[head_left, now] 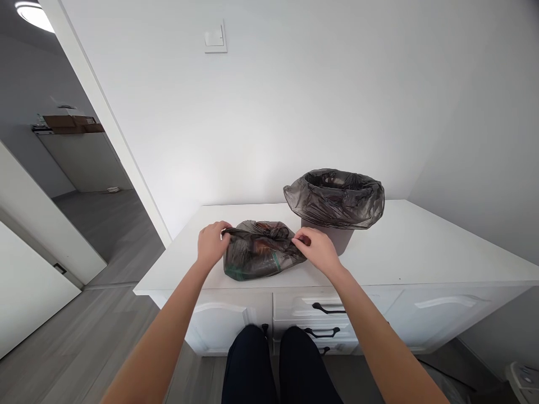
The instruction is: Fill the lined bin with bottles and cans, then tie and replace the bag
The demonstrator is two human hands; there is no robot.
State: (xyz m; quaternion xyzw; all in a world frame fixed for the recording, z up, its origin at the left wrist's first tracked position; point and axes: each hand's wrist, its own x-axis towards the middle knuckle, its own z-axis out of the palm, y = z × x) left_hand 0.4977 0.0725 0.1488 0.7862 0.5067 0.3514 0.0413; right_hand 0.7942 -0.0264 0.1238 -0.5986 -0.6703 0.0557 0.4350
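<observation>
A dark, see-through garbage bag (256, 255) with things inside lies near the front of the white cabinet top. Green and reddish-brown shapes show through its film, too blurred to name. My left hand (213, 242) pinches the bag's left upper corner between thumb and fingers. At the opposite end, my right hand (316, 247) grips the right upper edge, so the gathered mouth is stretched between both hands. Just behind my right hand stands a trash can (341, 238), lined with another dark bag (337, 207) folded over its rim.
The white cabinet (429, 247) stands against a wall with a light switch (215, 38). Black drawer handles (322, 332) face my legs. To the left, a doorway opens on a room with cardboard boxes (69, 123). A white appliance (524, 381) sits at the lower right.
</observation>
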